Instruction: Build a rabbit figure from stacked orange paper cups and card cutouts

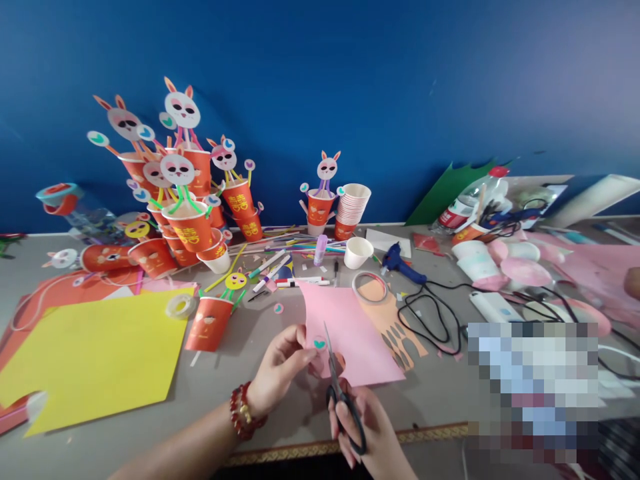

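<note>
Pinched between the thumb and fingers of my left hand (283, 370) is the left edge of a sheet of pink paper (357, 333). A small green heart (319, 343) shows on the paper just above that thumb. My right hand (367, 423) has its fingers in the black handles of a pair of scissors (336, 373). The blades point up and away, lying at the paper right beside the heart. A hole shows in the pink paper to the right of the blades. Part of the paper under my left fingers is hidden.
Red paper cups (189, 227) with rabbit-face figures stand at the back left. Yellow paper (110, 353) lies at left, near an orange cup (209, 323). A blue glue gun (404, 265) with a looping black cord lies at right. Stacked white cups (354, 207) stand near the wall.
</note>
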A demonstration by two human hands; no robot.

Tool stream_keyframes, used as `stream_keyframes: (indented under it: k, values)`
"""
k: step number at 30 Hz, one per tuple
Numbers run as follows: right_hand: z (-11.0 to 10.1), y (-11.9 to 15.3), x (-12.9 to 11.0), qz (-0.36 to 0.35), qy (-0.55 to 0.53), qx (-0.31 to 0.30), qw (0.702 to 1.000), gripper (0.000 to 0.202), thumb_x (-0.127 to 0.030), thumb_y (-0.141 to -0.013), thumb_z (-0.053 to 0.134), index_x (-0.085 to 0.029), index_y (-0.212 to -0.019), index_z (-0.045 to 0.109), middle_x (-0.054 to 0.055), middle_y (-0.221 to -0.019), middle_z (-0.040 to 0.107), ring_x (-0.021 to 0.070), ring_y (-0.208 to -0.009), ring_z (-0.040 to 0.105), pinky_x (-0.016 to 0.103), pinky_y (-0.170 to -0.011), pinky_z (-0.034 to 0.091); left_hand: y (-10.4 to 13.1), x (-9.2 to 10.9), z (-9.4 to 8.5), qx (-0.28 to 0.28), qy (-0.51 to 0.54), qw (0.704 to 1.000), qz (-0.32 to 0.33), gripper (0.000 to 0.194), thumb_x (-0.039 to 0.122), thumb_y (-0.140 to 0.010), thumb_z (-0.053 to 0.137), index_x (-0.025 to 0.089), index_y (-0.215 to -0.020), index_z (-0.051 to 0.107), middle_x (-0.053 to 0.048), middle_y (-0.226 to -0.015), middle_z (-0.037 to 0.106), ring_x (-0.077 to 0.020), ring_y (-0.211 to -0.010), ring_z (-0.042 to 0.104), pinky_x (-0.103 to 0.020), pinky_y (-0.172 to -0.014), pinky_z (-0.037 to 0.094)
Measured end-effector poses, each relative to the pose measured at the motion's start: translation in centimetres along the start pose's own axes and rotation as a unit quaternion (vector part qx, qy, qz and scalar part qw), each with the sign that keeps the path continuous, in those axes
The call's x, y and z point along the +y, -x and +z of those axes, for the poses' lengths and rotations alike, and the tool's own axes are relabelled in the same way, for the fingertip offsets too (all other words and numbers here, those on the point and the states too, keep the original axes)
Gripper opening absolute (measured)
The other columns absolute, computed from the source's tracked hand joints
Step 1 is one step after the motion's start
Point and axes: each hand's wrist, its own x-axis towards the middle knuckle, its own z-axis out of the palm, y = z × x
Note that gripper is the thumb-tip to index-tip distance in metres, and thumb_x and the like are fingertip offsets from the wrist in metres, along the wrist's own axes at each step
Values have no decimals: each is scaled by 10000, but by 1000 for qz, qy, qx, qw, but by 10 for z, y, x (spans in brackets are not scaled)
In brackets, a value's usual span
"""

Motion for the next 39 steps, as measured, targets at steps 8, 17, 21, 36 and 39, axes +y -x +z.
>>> stream_keyframes:
  k: [8,17,21,36,39]
  values:
    - [0,0,-1,0,5,-3,1000,625,-794,-734,638,-194,-790,475,-42,-577,555,21,-324,362,166,-329,259,0,1,0,-1,-1,1000,-1,314,350,-797,765,195,-726,501,18,-626,643,-131,-548,590,-254,-576,475]
    - [-3,-2,6,5,24,-5,1000,627,-801,-747,617,-202,-804,440,-55,-578,551,16,-319,358,161,-327,262,-1,0,0,-1,15,1000,15,289,305,-803,762,186,-731,508,24,-641,636,-109,-550,582,-222,-564,474]
    - [-5,-3,8,2,26,-8,1000,632,-804,-746,618,-199,-825,451,-53,-584,556,19,-321,358,165,-328,265,-1,2,0,-5,17,1000,19,298,297,-807,763,179,-721,503,22,-632,631,-102,-553,583,-207,-561,460]
    - [-10,-1,1,9,23,3,1000,605,-771,-723,672,-215,-781,442,-49,-558,554,38,-317,346,178,-314,236,0,3,-3,-3,25,1000,10,296,279,-789,777,172,-713,511,20,-694,595,-97,-581,560,-206,-551,470]
    - [-12,-2,1,9,29,0,1000,599,-766,-725,673,-212,-791,456,-50,-556,551,40,-318,344,178,-309,237,-1,3,-4,-2,31,999,7,298,274,-782,781,173,-715,509,21,-686,600,-93,-557,563,-194,-518,458]
